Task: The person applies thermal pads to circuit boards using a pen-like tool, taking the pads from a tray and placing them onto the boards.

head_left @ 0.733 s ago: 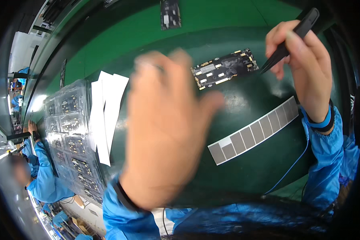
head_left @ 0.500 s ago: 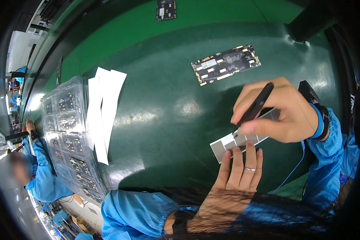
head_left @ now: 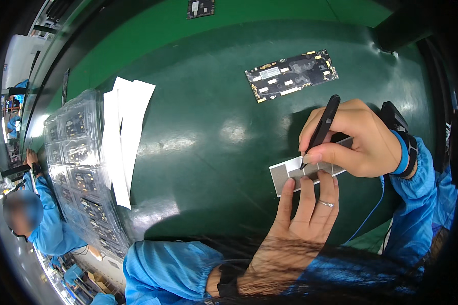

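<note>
My right hand (head_left: 359,140) is closed around slim black tweezers (head_left: 324,124), pinched between thumb and fingers and slanting down. Their tip meets a white backing strip (head_left: 293,163) that carries grey rectangular pads (head_left: 280,179). A bare white patch shows near the strip's left end. My left hand (head_left: 303,218) lies open, its spread fingertips resting on the strip's near edge. Part of the strip is hidden under my right hand. Beyond my hands, a long black circuit board (head_left: 304,77) lies flat on the dark green table (head_left: 203,101).
White paper strips (head_left: 132,124) lie to the left, against clear plastic trays (head_left: 94,178) of circuit boards. Another board (head_left: 201,8) is at the far edge. A dark post (head_left: 399,33) stands at the back right. A blue cord (head_left: 374,211) hangs from my right wrist. A co-worker (head_left: 51,218) sits at far left.
The tweezers have tipped more upright, and their point has come down onto the strip near the white patch. My left fingers have shifted slightly right. The whole view has moved a little.
</note>
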{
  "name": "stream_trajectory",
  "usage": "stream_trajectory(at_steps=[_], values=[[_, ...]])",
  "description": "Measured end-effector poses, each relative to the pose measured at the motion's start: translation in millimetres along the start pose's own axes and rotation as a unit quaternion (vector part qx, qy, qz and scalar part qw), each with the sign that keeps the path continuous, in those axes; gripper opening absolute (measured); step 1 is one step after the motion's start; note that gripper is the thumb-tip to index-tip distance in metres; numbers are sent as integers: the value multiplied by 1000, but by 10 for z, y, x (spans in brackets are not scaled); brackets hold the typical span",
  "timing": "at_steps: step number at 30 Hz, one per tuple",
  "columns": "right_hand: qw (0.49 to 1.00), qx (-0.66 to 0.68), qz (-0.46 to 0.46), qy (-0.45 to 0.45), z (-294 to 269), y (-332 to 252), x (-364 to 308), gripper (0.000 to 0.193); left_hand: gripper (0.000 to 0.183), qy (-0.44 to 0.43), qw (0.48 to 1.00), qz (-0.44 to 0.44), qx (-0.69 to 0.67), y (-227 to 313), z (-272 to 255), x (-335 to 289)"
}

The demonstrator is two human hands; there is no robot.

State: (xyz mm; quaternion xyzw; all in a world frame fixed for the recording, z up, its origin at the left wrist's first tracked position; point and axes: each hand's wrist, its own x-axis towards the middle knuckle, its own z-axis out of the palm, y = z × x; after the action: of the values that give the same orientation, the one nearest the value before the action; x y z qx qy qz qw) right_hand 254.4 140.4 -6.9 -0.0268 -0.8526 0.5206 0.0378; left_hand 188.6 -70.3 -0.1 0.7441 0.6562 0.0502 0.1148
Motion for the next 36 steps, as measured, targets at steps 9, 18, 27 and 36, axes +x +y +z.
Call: stream_trajectory(at_steps=[9,18,27,36], values=[[964,191,182,29,-25,-97,19,10,50,59,997,-12,39,-58,37,54],[972,154,165,70,-33,-30,58,10,48,102,993,-54,-4,-130,79,96],[973,131,166,88,-39,-38,29,11,51,21,997,-72,11,-184,-94,104],[947,208,215,120,-27,-28,89,15,74,202,974,-97,-22,-260,273,91]])
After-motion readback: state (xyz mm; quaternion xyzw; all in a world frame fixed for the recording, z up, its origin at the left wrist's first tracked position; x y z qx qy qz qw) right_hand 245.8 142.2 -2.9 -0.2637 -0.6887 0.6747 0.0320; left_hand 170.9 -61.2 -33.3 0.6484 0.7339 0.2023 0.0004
